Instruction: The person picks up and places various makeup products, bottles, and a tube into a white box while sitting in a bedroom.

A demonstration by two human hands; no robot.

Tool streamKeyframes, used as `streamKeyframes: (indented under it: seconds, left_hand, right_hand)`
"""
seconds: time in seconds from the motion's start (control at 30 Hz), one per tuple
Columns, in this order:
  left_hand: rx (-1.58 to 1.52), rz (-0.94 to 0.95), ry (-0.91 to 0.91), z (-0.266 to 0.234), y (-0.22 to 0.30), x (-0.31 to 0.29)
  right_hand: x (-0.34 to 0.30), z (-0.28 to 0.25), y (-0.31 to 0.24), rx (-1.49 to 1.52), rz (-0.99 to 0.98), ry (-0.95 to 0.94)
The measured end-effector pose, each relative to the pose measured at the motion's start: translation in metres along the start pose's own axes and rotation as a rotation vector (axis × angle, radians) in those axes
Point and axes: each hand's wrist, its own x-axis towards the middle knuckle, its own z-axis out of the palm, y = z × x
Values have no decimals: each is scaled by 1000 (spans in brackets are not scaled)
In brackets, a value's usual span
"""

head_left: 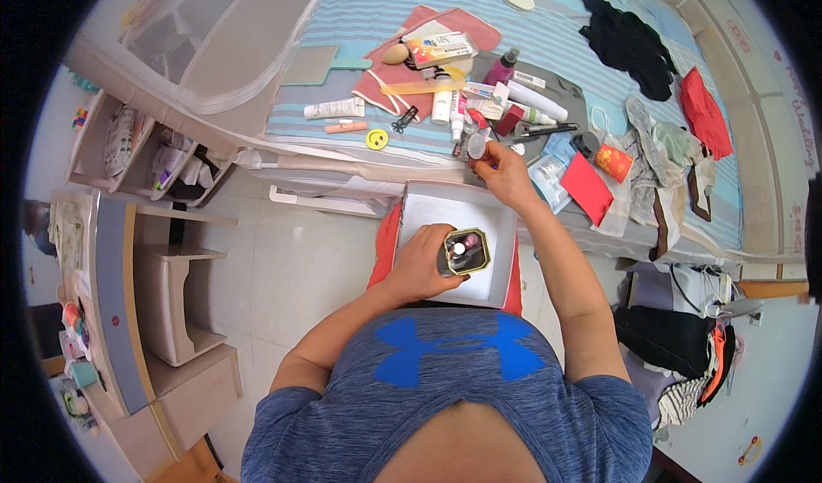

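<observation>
- Left hand: wrist bent inward, grip wrapped round the left wall of a dark eight-sided cup, thumb low, fingers over the far side.
- Cup sits over the white box, mouth up, small loose items inside. Probably light, stiff, smooth-walled; best held round the outer walls, kept level so nothing spills.
- Right hand: arm stretched forward, palm down, fingertips pinched together on a small round clear piece at the bed's near edge. Likely light, hard, slippery; rim seems the surest hold. Exact contact partly hidden.
- Beyond: bed with tubes, bottles; white tube leftward, likely soft, squeezable.
</observation>
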Motion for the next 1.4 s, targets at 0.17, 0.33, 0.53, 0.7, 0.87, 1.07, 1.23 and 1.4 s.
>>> streamKeyframes:
  seconds: [0.17, 0.33, 0.53, 0.7, 0.87, 1.07, 1.23, 1.4]
  left_hand:
    - [12, -63, -18, 1, 0, 1]
    - [43, -33, 7, 2, 1, 1]
    - [51, -56, -21, 1, 3, 1]
    - [63, -38, -13, 2, 2, 1]
    - [64, -13, -1, 1, 2, 1]
    - [57, -22, -7, 1, 3, 1]
    - [73, -18, -3, 3, -1, 0]
    - [75, -57, -29, 3, -1, -1]
  right_hand:
    - [-34, -14, -30, 376, 125, -59]
    - [-56, -24, -32, 532, 142, -82]
    - [-68, -32, -35, 621, 127, -142]
    - [-72, -33, -33, 645, 133, -165]
    - [-78, -32, -36, 691, 196, -153]
    - [-80, -32, -36, 710, 212, -175]
    - [-81, -44, -49, 630, 132, -89]
    - [-82, -59, -67, 588, 49, 17]
